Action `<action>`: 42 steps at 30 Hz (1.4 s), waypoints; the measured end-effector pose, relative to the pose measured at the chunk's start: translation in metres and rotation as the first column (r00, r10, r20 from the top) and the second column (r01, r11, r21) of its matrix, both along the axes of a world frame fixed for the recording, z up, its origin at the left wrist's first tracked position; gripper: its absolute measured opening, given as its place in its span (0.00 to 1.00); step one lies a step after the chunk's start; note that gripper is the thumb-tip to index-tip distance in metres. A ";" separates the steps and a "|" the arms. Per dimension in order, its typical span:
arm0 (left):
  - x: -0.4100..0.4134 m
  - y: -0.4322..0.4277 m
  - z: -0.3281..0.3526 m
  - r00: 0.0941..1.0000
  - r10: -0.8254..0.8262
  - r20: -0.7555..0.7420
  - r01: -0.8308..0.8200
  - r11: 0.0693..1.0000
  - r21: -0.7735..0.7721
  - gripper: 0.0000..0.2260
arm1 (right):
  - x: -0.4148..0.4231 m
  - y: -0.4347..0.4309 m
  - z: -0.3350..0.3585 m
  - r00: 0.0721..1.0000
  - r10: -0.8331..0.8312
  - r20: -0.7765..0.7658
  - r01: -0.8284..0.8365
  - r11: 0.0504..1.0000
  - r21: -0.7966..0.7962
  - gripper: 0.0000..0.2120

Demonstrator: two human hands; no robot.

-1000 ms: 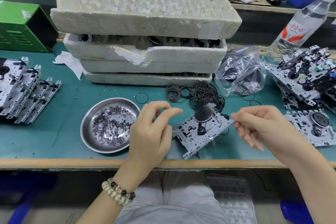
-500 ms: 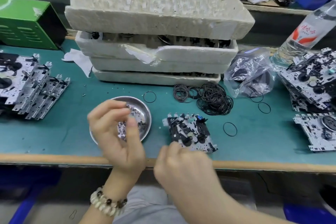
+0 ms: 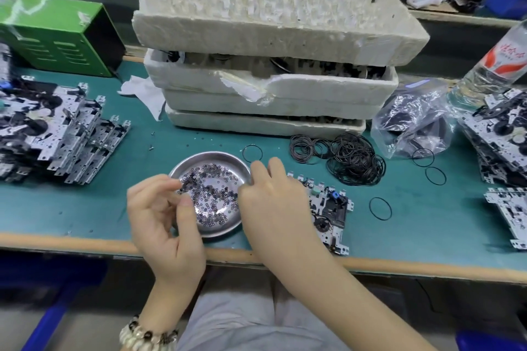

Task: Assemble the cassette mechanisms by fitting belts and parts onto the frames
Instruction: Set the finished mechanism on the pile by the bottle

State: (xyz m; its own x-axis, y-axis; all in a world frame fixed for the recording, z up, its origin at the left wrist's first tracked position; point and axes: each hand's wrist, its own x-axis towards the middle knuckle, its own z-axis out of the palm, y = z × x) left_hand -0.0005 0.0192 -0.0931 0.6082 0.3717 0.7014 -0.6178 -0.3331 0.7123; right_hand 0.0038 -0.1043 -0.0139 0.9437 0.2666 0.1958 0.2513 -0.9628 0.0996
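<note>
A round steel dish (image 3: 214,234) of several small dark washers (image 3: 212,194) sits near the table's front edge. My left hand (image 3: 164,216) hovers over the dish's left side, thumb and forefinger close together; whether they pinch a washer is unclear. My right hand (image 3: 275,202) reaches across to the dish's right rim, fingertips bent down among the washers and hidden. A cassette mechanism (image 3: 330,208) lies flat just right of the dish, partly covered by my right hand. A pile of black belts (image 3: 353,159) lies behind it.
Stacked foam trays (image 3: 256,37) of flywheels stand behind the dish. Frames are stacked at the left (image 3: 62,128) and right (image 3: 496,134). Also here are a green box (image 3: 57,34), a plastic bag (image 3: 413,120), a water bottle (image 3: 496,60) and loose belts (image 3: 380,208).
The mechanism went from held tilted in both hands to lying flat on the table. My right hand let it go and crossed left to the dish; my left hand moved over the dish.
</note>
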 end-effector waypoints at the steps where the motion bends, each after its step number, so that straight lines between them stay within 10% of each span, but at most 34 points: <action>1: 0.000 0.001 -0.001 1.000 0.001 -0.011 -0.001 1.000 -0.013 0.18 | 0.003 0.003 -0.004 1.000 0.014 -0.002 -0.014 1.000 0.002 0.11; 18: -0.002 0.001 0.000 0.999 0.028 -0.045 -0.030 0.999 -0.033 0.19 | 0.017 0.013 -0.025 0.923 0.080 0.376 -0.160 0.969 0.187 0.14; 24: -0.004 -0.002 0.005 0.998 0.031 -0.054 -0.032 0.999 -0.014 0.18 | 0.015 0.001 -0.033 0.991 0.047 0.127 -0.077 0.967 0.244 0.08; 28: -0.005 -0.003 0.012 0.998 0.007 -0.062 0.004 0.983 0.181 0.09 | 0.009 -0.017 -0.023 0.999 0.030 0.023 -0.038 0.755 0.654 0.04; 34: 0.001 -0.029 0.044 0.936 -0.252 -0.245 0.347 0.765 0.542 0.09 | -0.001 -0.081 -0.013 0.966 -0.254 -0.055 0.187 0.530 0.827 0.03; 42: 0.026 -0.063 0.044 0.626 -0.279 -0.728 0.775 0.330 0.539 0.59 | -0.022 -0.112 -0.023 0.916 -0.391 -0.089 0.294 0.504 0.813 0.08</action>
